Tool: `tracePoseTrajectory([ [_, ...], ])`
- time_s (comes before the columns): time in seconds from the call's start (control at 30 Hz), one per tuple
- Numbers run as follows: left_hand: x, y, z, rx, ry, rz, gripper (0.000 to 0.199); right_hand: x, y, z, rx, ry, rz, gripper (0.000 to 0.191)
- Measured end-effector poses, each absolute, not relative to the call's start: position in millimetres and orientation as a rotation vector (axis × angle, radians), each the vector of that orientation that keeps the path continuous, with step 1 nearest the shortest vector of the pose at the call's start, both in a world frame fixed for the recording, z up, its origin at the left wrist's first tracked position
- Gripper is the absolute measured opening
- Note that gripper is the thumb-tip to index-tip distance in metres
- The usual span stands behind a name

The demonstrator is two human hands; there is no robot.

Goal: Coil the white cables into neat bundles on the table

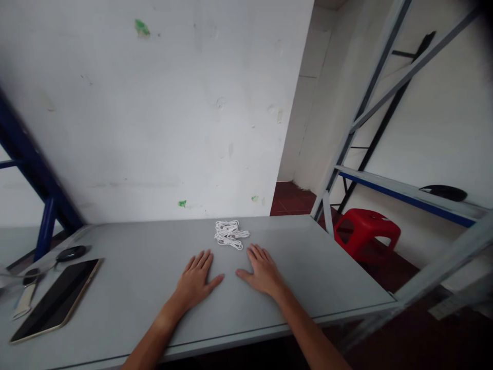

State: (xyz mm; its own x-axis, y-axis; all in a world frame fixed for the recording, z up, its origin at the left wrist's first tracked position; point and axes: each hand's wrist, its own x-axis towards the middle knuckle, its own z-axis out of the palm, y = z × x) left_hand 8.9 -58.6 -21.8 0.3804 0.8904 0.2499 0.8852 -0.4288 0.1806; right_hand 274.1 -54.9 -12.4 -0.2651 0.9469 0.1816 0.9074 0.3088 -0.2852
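Note:
My left hand [195, 279] lies palm down on the grey table [131, 288], its thumb stretched out to the right and nothing in it. My right hand [261, 270] rests flat as well, thumb pointing left, also without anything held. Just beyond the fingertips sits a loose pile of white cables [230, 234], bundled in loops. The right fingertips are close to the pile's near right side. A small gap separates the two thumbs.
At the left lie a tablet [57, 300], a watch [29, 290] and a black mouse-like object [71, 253]. A white wall [173, 113] stands behind the table. To the right are a metal frame [350, 133] and a red stool [365, 231].

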Motion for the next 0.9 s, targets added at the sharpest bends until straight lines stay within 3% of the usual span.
tracePoseTrajectory([
  [0.9,9.0,-58.9,-19.3,2.599,1.675,0.445,0.079,273.6,-54.4,-12.8,-1.675,-2.262,0.17,0.087],
])
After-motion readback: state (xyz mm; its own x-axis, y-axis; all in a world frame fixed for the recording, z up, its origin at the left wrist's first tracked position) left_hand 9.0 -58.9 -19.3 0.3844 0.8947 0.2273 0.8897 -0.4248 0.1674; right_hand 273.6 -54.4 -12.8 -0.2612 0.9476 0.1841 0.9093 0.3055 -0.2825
